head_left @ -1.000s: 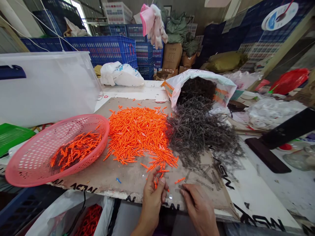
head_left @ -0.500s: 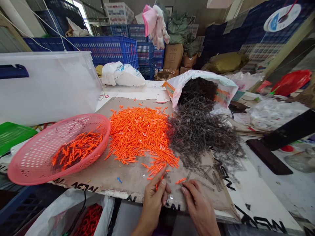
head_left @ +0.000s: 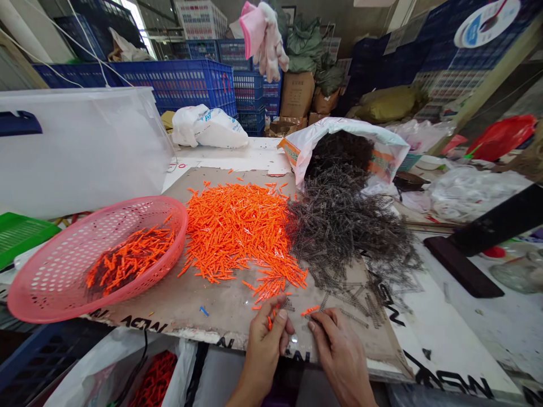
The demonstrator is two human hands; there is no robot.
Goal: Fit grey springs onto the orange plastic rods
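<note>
My left hand (head_left: 266, 342) is closed, with small orange plastic pieces (head_left: 270, 323) showing between thumb and fingers. My right hand (head_left: 339, 347) is pinched at its fingertips; what they hold, if anything, is too small to make out. One loose orange piece (head_left: 310, 310) lies just beyond the right fingertips, beside a few thin dark coil springs (head_left: 347, 316). Ahead of both hands spreads a heap of pointed orange pieces (head_left: 240, 229). To its right, a tangled pile of dark springs (head_left: 339, 220) spills from a white sack (head_left: 297, 148).
A pink perforated basket (head_left: 38, 288) holding orange pieces with dark parts stands left. Below the table edge hangs a white bag (head_left: 91, 362) with red pieces. A translucent bin (head_left: 80, 152) is behind the basket. A black stand (head_left: 464, 268) sits right. A blue bit (head_left: 204, 311) lies in front.
My left index finger has curled back slightly toward the thumb. Both hands otherwise stay nearly in place, and the view has shifted a little.
</note>
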